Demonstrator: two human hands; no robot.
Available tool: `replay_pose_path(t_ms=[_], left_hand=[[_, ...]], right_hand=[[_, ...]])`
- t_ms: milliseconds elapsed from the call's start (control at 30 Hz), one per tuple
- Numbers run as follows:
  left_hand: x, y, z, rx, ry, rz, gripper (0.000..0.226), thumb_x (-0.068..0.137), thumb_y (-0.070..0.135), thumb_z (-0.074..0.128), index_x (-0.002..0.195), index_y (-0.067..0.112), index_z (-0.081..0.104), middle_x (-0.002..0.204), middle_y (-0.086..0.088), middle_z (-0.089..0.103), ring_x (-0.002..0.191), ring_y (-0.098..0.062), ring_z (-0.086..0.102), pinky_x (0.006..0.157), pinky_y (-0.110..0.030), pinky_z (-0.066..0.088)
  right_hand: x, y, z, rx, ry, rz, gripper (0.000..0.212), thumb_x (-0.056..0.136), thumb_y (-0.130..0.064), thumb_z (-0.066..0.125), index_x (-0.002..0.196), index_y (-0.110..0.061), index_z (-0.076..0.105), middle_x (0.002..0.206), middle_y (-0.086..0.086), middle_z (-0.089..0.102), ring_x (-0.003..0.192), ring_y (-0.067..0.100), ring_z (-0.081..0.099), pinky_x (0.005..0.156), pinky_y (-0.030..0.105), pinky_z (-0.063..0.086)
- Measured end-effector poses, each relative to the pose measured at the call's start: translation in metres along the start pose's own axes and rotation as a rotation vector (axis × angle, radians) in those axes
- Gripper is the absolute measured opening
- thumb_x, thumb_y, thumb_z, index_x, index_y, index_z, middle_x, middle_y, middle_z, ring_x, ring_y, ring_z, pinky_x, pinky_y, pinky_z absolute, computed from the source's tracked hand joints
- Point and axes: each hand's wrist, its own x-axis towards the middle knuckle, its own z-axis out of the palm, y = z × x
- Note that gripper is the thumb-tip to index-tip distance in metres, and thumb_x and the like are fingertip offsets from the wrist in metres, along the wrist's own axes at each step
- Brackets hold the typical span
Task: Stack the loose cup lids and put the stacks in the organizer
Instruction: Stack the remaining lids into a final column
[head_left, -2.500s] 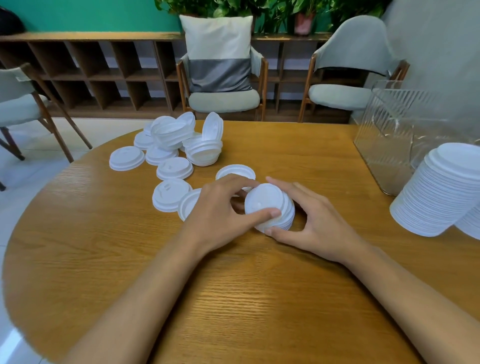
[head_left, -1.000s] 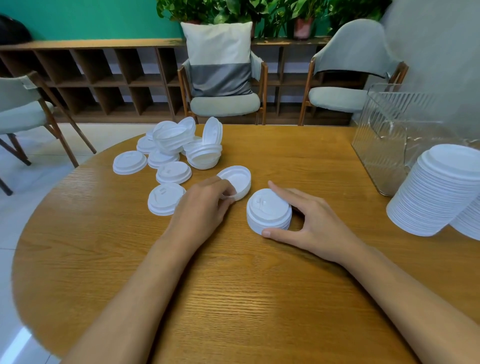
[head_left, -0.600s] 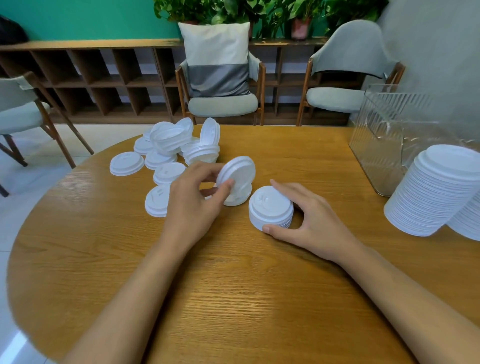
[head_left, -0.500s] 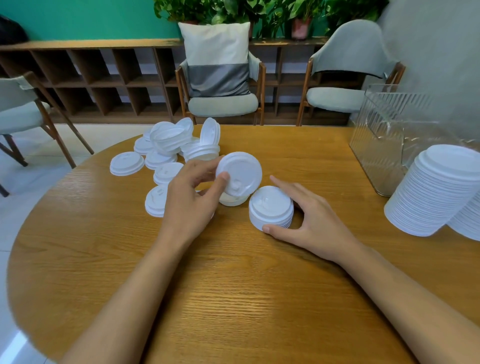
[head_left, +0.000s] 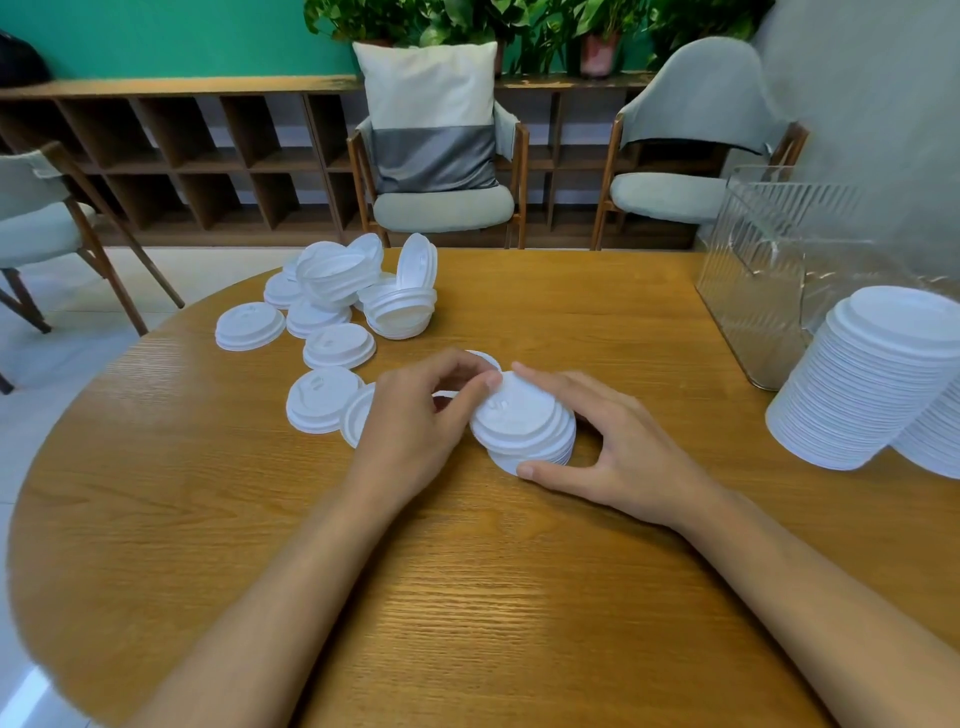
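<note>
Partway. Small stack (head_left: 545, 452) at table (head_left: 467, 597) centre: left hand (head_left: 415, 415) pinches top lid (head_left: 511, 402) by its rim, right hand (head_left: 623, 447) fingers spread round the stack. Loose lids (head_left: 337, 301) lie at 11 o'clock. Tall stacks (head_left: 872, 384) at 3 o'clock stand beside organizer (head_left: 769, 270), apparently not yet inside

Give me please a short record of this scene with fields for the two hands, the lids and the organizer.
left hand: pinches the edge of the top lid
right hand: holds the small stack under that lid
loose lids: scattered on the table, far left
organizer: clear, far right, contents unclear
tall stacks: at the right edge, outside the organizer
</note>
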Motion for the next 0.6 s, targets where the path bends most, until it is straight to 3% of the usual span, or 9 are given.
replay_pose_path(t_ms=[133, 200, 400, 600], left_hand=[[-0.0031, -0.0015, 0.0003, 0.045, -0.135, 0.05, 0.048, 0.082, 0.057, 0.082, 0.117, 0.026, 0.076, 0.11, 0.017, 0.075, 0.109, -0.001, 0.07, 0.089, -0.023, 0.058], [-0.0039, -0.0036, 0.0008, 0.115, -0.143, 0.111, 0.059, 0.074, 0.057, 0.086, 0.123, 0.026, 0.073, 0.114, 0.017, 0.072, 0.112, -0.007, 0.069, 0.092, -0.03, 0.059], [-0.0042, -0.0014, 0.0022, 0.096, -0.171, 0.118, 0.065, 0.071, 0.045, 0.095, 0.129, 0.029, 0.072, 0.117, 0.017, 0.071, 0.114, -0.006, 0.067, 0.099, -0.031, 0.056], [-0.0033, -0.0052, 0.0, 0.125, -0.213, 0.057, 0.072, 0.071, 0.054, 0.091, 0.137, 0.036, 0.068, 0.125, 0.023, 0.071, 0.118, 0.004, 0.065, 0.105, -0.034, 0.054]], right_hand=[[-0.0002, 0.0017, 0.0011, 0.006, 0.011, -0.008, 0.089, 0.083, -0.041, 0.088, 0.159, -0.037, 0.04, 0.146, -0.018, 0.053, 0.137, -0.003, 0.047, 0.111, 0.012, 0.034], [-0.0005, 0.0029, 0.0012, 0.01, 0.005, 0.001, 0.092, 0.083, -0.043, 0.088, 0.16, -0.038, 0.038, 0.147, -0.02, 0.051, 0.137, -0.004, 0.046, 0.11, 0.011, 0.034], [-0.0003, 0.0016, 0.001, 0.032, 0.026, 0.018, 0.1, 0.08, -0.044, 0.089, 0.162, -0.041, 0.031, 0.154, -0.023, 0.046, 0.14, -0.011, 0.04, 0.11, 0.006, 0.03], [-0.001, 0.0016, 0.0005, 0.006, 0.019, 0.035, 0.097, 0.078, -0.048, 0.089, 0.16, -0.037, 0.037, 0.149, -0.024, 0.049, 0.136, -0.018, 0.039, 0.106, 0.002, 0.028]])
